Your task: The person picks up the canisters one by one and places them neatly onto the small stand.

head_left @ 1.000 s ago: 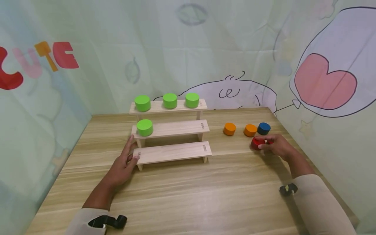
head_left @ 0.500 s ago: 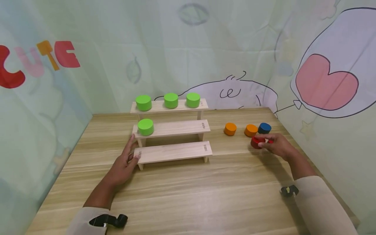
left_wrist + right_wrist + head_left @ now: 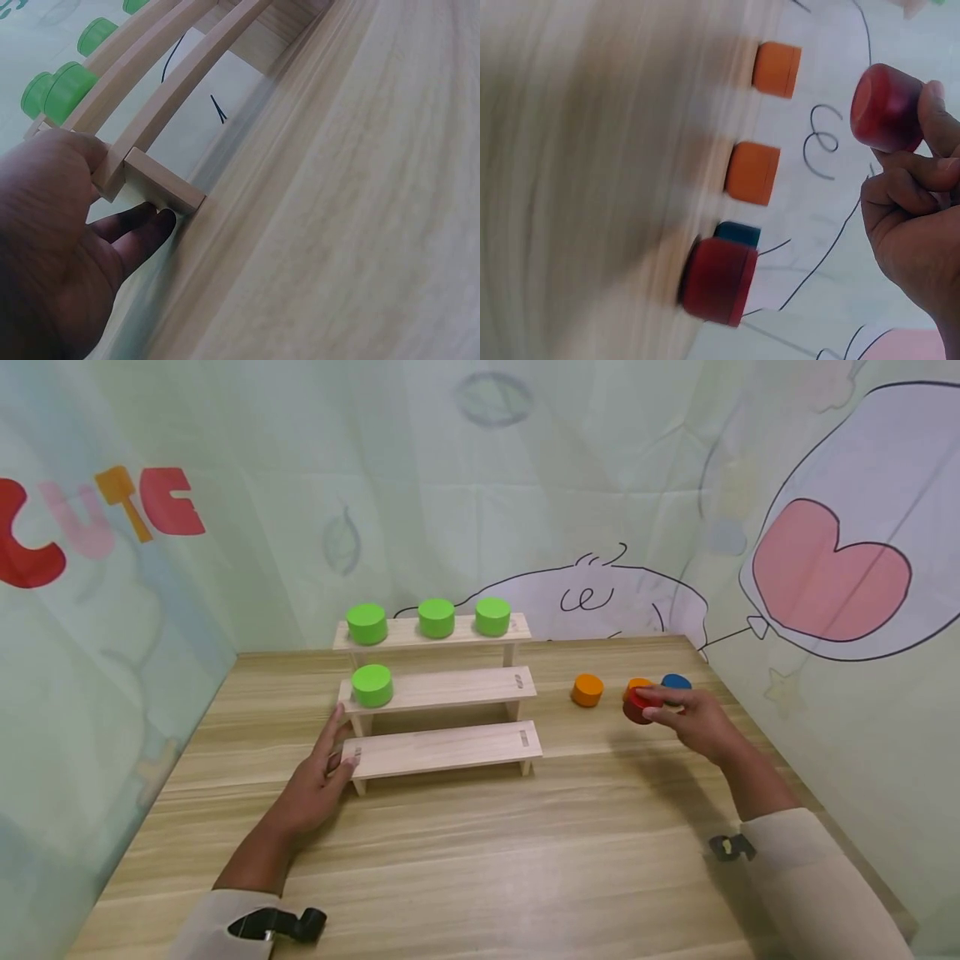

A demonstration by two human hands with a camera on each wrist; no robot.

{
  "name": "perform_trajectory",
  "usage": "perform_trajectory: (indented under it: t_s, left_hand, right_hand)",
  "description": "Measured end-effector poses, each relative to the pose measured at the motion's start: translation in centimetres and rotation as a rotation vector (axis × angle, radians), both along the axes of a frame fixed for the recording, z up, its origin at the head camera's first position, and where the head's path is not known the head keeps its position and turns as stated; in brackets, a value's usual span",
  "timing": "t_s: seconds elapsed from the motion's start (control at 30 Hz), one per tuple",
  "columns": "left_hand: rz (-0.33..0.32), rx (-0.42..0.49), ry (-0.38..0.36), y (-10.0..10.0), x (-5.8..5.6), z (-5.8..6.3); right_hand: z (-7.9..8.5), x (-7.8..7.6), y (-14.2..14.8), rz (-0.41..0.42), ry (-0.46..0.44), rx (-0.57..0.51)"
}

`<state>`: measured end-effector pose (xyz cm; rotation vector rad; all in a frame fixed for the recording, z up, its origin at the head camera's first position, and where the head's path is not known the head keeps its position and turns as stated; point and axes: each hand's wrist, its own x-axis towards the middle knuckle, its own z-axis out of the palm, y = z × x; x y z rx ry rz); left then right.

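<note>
In the head view a three-tier wooden display stand (image 3: 442,752) stands left of centre. My left hand (image 3: 311,789) rests against its left end, thumb at the lowest board and index finger reaching toward the middle one. In the left wrist view, fingertips (image 3: 161,221) lie beside the lowest leg. Green round blocks line the top board, one of them at its middle (image 3: 437,618); another green block (image 3: 372,686) sits at the middle board's left end. My right hand (image 3: 701,727) pinches a red round block (image 3: 889,109) between thumb and fingers, lifted off the table.
Two orange blocks stand right of the stand, one nearer (image 3: 587,691) and one (image 3: 752,174) partly behind the held block. A blue block (image 3: 677,683) and a second red block (image 3: 720,281) stand farther right. A printed curtain (image 3: 285,510) hangs behind the wooden table (image 3: 480,860).
My right hand has lifted the red block off the table and shifted slightly left, in front of an orange block. My left hand stays at the stand.
</note>
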<state>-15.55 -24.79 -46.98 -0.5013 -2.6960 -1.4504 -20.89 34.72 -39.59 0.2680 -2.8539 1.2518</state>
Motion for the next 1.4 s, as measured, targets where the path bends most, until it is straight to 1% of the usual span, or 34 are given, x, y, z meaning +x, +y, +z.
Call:
perform_trajectory:
  t_s: [0.07,0.17,0.33,0.47,0.7,0.87,0.97,1.1,1.27,1.4]
  left_hand:
    - [0.001,-0.001,0.003,0.0,0.0,0.0]
    - [0.003,0.002,0.002,0.0,-0.1,0.0]
    - [0.002,0.002,0.004,0.0,0.0,-0.1]
    - [0.004,0.001,0.003,0.0,0.0,-0.1]
    - [0.008,0.002,-0.006,0.1,0.1,0.1]
    - [0.01,-0.003,-0.01,0.1,0.1,0.2]
    - [0.011,-0.008,-0.007,0.1,0.1,0.2]
    - [0.012,-0.009,-0.007,0.1,0.1,0.1]
    - [0.016,-0.015,-0.015,0.1,0.1,0.2]
    - [0.015,-0.015,-0.018,0.0,0.1,0.2]
  right_hand:
    - [0.1,0.0,-0.5,0.009,0.047,0.009]
    - [0.2,0.0,-1.1,0.01,0.082,-0.003]
    - [0.3,0.0,-2.1,0.005,0.131,-0.053]
    - [0.2,-0.1,-2.7,0.013,0.194,-0.088]
    - [0.3,-0.4,-3.9,-0.011,0.314,-0.113]
    - [0.7,-0.5,-5.0,-0.025,0.338,-0.162]
    - [0.8,-0.6,-5.7,-0.024,0.352,-0.21]
    - [1.0,-0.8,-6.6,-0.025,0.402,-0.248]
    - [1.4,-1.1,-7.8,-0.025,0.453,-0.262]
    - [1.6,-1.4,-8.6,-0.012,0.474,-0.253]
